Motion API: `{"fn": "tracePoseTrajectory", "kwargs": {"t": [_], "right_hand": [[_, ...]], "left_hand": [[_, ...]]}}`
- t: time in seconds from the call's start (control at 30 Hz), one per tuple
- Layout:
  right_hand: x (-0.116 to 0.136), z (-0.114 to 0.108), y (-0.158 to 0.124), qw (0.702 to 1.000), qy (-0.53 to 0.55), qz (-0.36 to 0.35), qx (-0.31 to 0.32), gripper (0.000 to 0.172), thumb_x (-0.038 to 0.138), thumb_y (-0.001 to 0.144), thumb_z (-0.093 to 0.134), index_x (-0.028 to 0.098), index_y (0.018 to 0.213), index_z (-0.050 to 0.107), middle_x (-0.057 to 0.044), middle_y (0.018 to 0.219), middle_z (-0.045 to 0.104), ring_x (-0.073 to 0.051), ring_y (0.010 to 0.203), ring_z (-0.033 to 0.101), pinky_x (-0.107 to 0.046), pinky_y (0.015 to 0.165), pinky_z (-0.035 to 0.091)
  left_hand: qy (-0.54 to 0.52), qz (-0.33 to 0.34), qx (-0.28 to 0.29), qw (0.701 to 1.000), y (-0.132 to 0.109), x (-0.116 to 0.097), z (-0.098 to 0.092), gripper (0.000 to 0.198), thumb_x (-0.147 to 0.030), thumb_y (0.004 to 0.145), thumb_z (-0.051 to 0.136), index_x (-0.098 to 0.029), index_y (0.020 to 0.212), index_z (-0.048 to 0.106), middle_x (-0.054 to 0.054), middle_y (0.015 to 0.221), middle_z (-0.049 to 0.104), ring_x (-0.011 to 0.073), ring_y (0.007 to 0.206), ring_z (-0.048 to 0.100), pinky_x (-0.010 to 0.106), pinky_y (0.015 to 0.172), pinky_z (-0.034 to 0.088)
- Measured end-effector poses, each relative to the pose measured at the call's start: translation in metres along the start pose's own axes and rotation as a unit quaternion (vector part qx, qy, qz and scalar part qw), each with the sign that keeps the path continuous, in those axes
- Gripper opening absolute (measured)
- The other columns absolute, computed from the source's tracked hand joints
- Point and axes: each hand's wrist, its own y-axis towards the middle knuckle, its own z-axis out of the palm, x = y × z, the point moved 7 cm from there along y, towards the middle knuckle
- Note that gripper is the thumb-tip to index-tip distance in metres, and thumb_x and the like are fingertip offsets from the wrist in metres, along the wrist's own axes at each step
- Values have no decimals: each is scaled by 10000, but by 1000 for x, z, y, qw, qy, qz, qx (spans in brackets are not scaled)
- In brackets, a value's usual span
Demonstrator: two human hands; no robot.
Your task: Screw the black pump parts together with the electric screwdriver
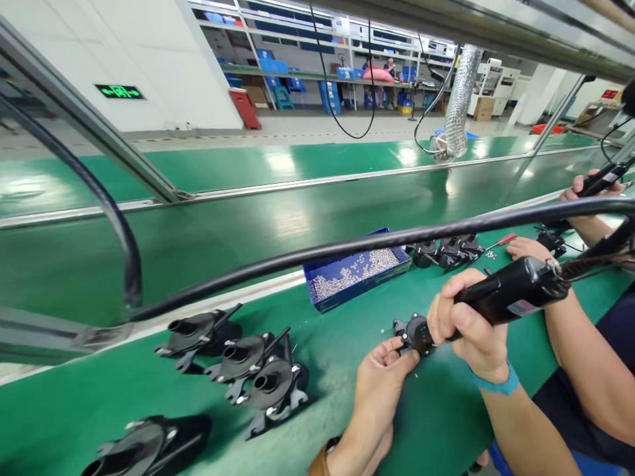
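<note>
My right hand [469,324] is wrapped round a black electric screwdriver [516,291], with a blue band at the wrist. The tool points down and left at a black plastic part [411,330] on the green bench. Its tip is hidden by my fingers and the part. My left hand [384,377] pinches the near edge of that part between thumb and fingers. A few tiny light bits lie beside it. Behind it stands a blue tray [354,271] holding many small metal screws.
Finished-looking black parts [268,387] stand in a group on the left, with another black part [149,446] nearer. A thick black cable [307,254] crosses in front of the tray. At right, a co-worker's hand [530,248] rests near a red-handled screwdriver [506,239] and more black parts [451,251].
</note>
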Motion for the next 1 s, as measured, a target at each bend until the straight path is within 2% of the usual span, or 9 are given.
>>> {"fn": "tracePoseTrajectory", "kwargs": {"t": [0.17,0.33,0.5,0.57,0.8,0.93,1.0], "right_hand": [[17,2,16,999,10,-12,-32,126,330,896,731,240,952,664,80,545,530,-97,399,504,-216,408,464],[19,16,26,1000,-28,-11,-1,148,354,891,748,249,944,658,81,543,530,-105,396,516,-228,404,467],[9,21,25,999,-46,-6,16,152,360,900,738,249,958,652,83,550,519,-104,401,517,-228,406,458],[6,21,24,999,-47,-2,18,145,353,902,733,247,961,653,81,555,523,-104,404,518,-227,407,456],[2,20,24,999,-45,9,24,116,323,899,733,243,954,669,79,543,523,-104,411,522,-226,412,461],[0,19,24,999,-44,15,25,111,320,905,726,242,953,664,79,546,522,-101,412,524,-219,413,459],[-3,19,27,998,-33,19,46,98,307,913,714,245,971,665,76,559,530,-98,419,528,-215,423,464]], "left_hand": [[-16,17,19,1000,11,3,3,361,-254,536,931,-134,851,801,-131,461,298,51,482,146,236,487,132],[-24,14,30,999,14,2,5,333,-253,537,922,-135,823,797,-124,450,332,49,463,190,234,492,145],[-33,2,55,998,10,-2,11,283,-198,550,896,-127,792,768,-13,565,627,81,508,436,217,523,255],[-40,6,55,998,11,-2,12,267,-176,552,884,-130,787,765,8,600,674,98,531,494,219,538,291],[-62,7,57,996,12,1,12,270,-175,539,893,-135,778,773,29,629,712,123,551,550,227,536,315],[-53,3,53,997,10,-2,14,260,-159,546,844,-122,790,760,34,636,715,113,545,535,225,542,314],[-57,3,51,997,9,-5,15,257,-154,533,836,-124,775,753,12,613,689,101,537,507,223,543,318]]}}
